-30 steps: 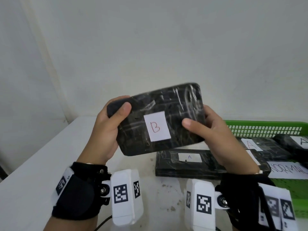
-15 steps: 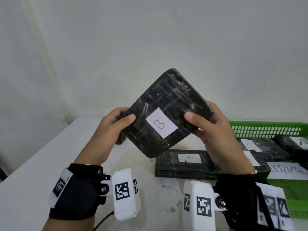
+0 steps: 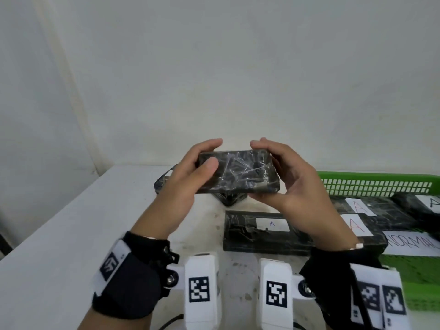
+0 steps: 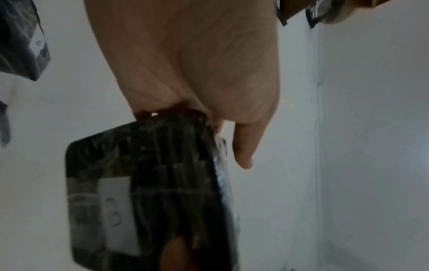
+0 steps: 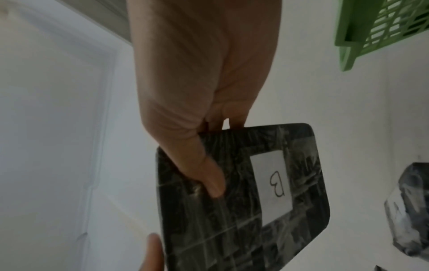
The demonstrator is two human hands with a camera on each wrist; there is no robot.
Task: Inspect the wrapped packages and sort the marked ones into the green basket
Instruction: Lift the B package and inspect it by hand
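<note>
Head view showed both the left hand (image 3: 190, 173) and the right hand (image 3: 289, 184) gripping the black wrapped package (image 3: 238, 171) by its ends above the table (image 3: 59, 234), fingers curled round it, its B label (image 5: 275, 183) turned underneath. Several A-labelled packages (image 3: 362, 225) already lay in the green basket (image 3: 376, 184); one A package (image 3: 266, 232) and two more wrapped ones apparently awaited sorting

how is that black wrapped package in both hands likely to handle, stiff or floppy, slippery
Probably stiff: the wrapped package keeps flat faces and straight edges though held only at its ends by the left hand and right hand. Its glossy, wrinkled film looks somewhat slippery. Flat shape, unlikely to roll.
</note>
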